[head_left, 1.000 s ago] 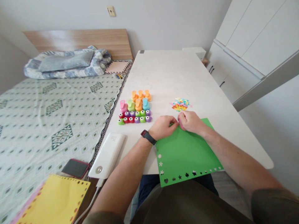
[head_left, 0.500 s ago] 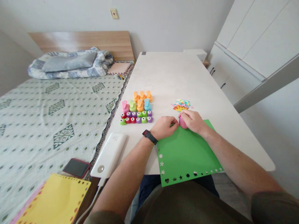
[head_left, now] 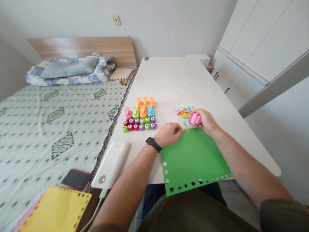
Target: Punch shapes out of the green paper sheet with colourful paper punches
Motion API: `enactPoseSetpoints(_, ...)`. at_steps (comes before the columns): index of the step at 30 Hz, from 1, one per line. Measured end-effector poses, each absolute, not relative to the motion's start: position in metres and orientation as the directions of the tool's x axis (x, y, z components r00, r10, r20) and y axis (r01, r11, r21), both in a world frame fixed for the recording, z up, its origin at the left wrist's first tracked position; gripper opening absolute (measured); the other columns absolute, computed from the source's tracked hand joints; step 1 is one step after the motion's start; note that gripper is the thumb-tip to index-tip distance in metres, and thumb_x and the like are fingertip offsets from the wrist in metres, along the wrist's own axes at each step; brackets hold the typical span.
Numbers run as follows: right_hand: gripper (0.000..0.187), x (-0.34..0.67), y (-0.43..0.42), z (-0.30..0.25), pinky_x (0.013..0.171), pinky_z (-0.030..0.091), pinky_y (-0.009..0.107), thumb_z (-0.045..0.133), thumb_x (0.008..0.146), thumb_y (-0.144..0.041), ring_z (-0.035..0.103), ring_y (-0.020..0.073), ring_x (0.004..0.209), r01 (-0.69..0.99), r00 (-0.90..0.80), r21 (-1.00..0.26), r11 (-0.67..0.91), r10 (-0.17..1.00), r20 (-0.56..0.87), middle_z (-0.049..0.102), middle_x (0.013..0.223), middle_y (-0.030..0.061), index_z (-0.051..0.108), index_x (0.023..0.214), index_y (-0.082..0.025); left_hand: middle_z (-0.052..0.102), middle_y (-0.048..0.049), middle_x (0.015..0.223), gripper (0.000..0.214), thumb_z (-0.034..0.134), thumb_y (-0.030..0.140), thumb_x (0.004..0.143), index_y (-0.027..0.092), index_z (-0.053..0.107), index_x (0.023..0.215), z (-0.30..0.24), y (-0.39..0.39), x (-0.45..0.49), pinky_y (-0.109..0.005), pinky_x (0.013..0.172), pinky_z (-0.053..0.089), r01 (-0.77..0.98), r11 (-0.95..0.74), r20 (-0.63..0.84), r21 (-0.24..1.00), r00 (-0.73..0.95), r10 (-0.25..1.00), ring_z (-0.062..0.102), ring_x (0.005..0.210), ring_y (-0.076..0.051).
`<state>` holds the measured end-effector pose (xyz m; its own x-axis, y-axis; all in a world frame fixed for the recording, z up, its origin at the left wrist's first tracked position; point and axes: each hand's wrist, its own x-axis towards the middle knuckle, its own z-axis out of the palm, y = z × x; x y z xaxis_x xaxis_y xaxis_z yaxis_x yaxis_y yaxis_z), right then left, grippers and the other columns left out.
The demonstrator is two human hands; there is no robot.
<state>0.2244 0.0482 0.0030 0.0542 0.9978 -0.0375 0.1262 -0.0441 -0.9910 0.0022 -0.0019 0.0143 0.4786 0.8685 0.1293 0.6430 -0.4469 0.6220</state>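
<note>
My right hand (head_left: 206,121) grips a pink craft punch (head_left: 195,119), tilted and lifted off the far edge of a green sheet of paper (head_left: 195,154). My left hand (head_left: 170,132) pinches the sheet's far left corner. Cut-out shapes run along the sheet's near and left edges: a heart, a crown, a star, snowflakes and others. A small cut-out also shows at the far edge, close to my left fingers. Just beyond the punch lies a pile of colourful paper cut-outs (head_left: 185,111), with some green bits at its near side.
Several rows of craft punches (head_left: 140,116) stand on the white table (head_left: 169,80), left of the pile. A white power bank (head_left: 112,164) with a cable lies at the table's left edge. On the bed are a phone (head_left: 76,179) and punched yellow paper (head_left: 55,209).
My right hand has drawn the pink punch off the sheet's edge, moved it right and turned it over. Green bits now lie by the pile. My left hand stays at the corner.
</note>
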Motion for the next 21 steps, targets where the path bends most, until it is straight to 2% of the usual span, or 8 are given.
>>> enactPoseSetpoints(4, 0.021, 0.222, 0.045, 0.005, 0.042, 0.039, 0.026, 0.056, 0.08, -0.035, 0.055, 0.0168, 0.059, -0.03, -0.045, -0.991, -0.127, 0.991, -0.126, 0.061, 0.075, 0.0006, 0.064, 0.095, -0.021, 0.077, -0.0047, 0.089, 0.023, 0.056, 0.03, 0.095, 0.016, 0.074, 0.091, 0.014, -0.001, 0.002, -0.026, 0.069, 0.045, 0.644, -0.447, 0.126, 0.621, 0.482, 0.867, 0.067, 0.077, -0.016)
enactPoseSetpoints(9, 0.022, 0.22, 0.043, 0.012, 0.05, 0.047, 0.027, 0.066, 0.08, -0.031, 0.061, 0.0173, 0.066, -0.1, -0.094, -0.986, -0.136, 0.987, -0.127, 0.066, 0.08, 0.0017, 0.06, 0.098, -0.021, 0.077, -0.0045, 0.089, 0.024, 0.055, 0.03, 0.095, 0.016, 0.074, 0.092, 0.012, -0.001, 0.001, -0.026, 0.07, 0.045, 0.632, -0.452, 0.134, 0.629, 0.485, 0.864, 0.067, 0.077, -0.016)
enactPoseSetpoints(12, 0.032, 0.224, 0.045, 0.014, 0.057, 0.051, 0.028, 0.076, 0.081, -0.041, 0.064, 0.017, 0.07, -0.068, -0.094, -0.992, -0.11, 0.99, -0.104, 0.07, 0.082, 0.0035, 0.06, 0.099, -0.02, 0.077, -0.0044, 0.09, 0.024, 0.055, 0.031, 0.095, 0.017, 0.074, 0.093, 0.012, 0.0, 0.001, -0.026, 0.069, 0.046, 0.628, -0.451, 0.133, 0.634, 0.486, 0.864, 0.068, 0.078, -0.016)
enactPoseSetpoints(15, 0.04, 0.236, 0.051, 0.013, 0.061, 0.051, 0.027, 0.079, 0.08, -0.053, 0.066, 0.0164, 0.071, -0.021, -0.076, -0.999, -0.05, 0.996, -0.049, 0.073, 0.083, 0.0054, 0.063, 0.097, -0.02, 0.077, -0.0044, 0.09, 0.023, 0.056, 0.031, 0.095, 0.016, 0.074, 0.092, 0.011, 0.0, 0.001, -0.026, 0.069, 0.046, 0.629, -0.447, 0.13, 0.636, 0.484, 0.866, 0.068, 0.077, -0.016)
enactPoseSetpoints(18, 0.039, 0.254, 0.063, 0.008, 0.061, 0.05, 0.027, 0.077, 0.081, -0.055, 0.065, 0.0153, 0.069, 0.026, -0.067, -1.0, 0.013, 0.998, 0.011, 0.074, 0.081, 0.0051, 0.069, 0.094, -0.02, 0.077, -0.0045, 0.09, 0.024, 0.056, 0.031, 0.095, 0.016, 0.074, 0.091, 0.011, 0.0, 0.001, -0.026, 0.068, 0.045, 0.625, -0.442, 0.132, 0.644, 0.478, 0.868, 0.067, 0.076, -0.015)
enactPoseSetpoints(21, 0.037, 0.278, 0.086, 0.004, 0.059, 0.05, 0.026, 0.078, 0.08, -0.054, 0.063, 0.0152, 0.066, 0.118, 0.03, -0.992, 0.034, 0.999, 0.037, 0.073, 0.077, 0.0056, 0.072, 0.089, -0.019, 0.077, -0.0043, 0.089, 0.024, 0.056, 0.032, 0.095, 0.016, 0.074, 0.09, 0.009, 0.001, 0.001, -0.025, 0.066, 0.044, 0.62, -0.437, 0.133, 0.651, 0.474, 0.87, 0.067, 0.074, -0.015)
